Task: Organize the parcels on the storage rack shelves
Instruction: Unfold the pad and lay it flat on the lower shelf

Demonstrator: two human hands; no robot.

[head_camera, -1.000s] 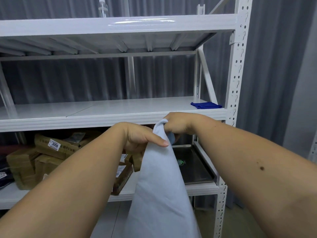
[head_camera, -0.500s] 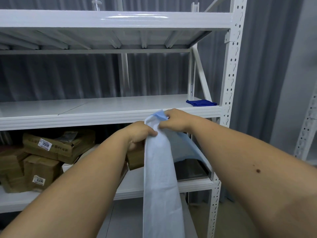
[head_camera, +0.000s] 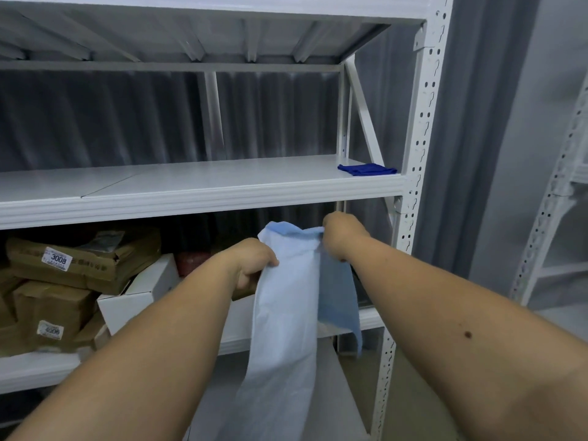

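Parcels: brown cartons and a white box sit piled on the lower shelf, left side — one carton bears a label reading 3008, another a blurred label.
Rack: white metal, perforated uprights; the middle shelf holds only a dark blue cloth at its right end.
Bag: pale blue fabric, hanging down in front of the lower shelf, its top edge spread between both hands.
Left hand: fingers curled round the bag's left top edge, gripping it.
Right hand: pinching the bag's right top corner — held a little higher than the left.
Behind: grey curtain.
Far right: part of a second white rack.
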